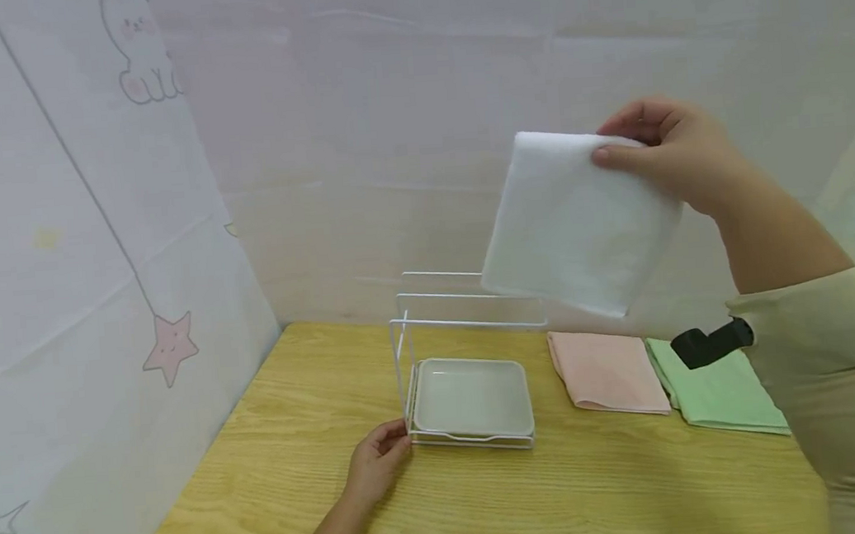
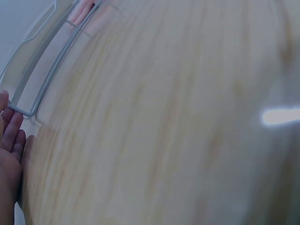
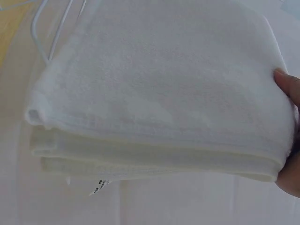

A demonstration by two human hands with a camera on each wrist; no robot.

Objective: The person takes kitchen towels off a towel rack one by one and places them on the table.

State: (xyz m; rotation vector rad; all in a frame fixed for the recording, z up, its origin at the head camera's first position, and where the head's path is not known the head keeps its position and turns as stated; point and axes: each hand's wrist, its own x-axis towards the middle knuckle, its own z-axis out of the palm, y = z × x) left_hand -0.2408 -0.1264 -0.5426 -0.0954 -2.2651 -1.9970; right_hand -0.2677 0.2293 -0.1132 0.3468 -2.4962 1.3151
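Note:
Up in the air above the rack's right side, my right hand (image 1: 688, 154) pinches a folded white towel (image 1: 581, 223) by its upper right edge, thumb in front. The right wrist view shows the towel's stacked layers (image 3: 159, 154) and a small printed tag (image 3: 99, 186) below them. Down on the table, my left hand (image 1: 374, 465) holds the front left corner of a white wire rack (image 1: 469, 324). Its fingers (image 2: 11, 133) meet the wire corner in the left wrist view. Inside the rack's base lies a pale rectangular tray (image 1: 474, 398).
To the right of the rack, a folded pink towel (image 1: 608, 372) lies on the wooden table (image 1: 303, 408). Beside it is a folded green towel (image 1: 726, 387), partly hidden by the right sleeve. A printed cloth wall (image 1: 389, 137) stands behind and to the left.

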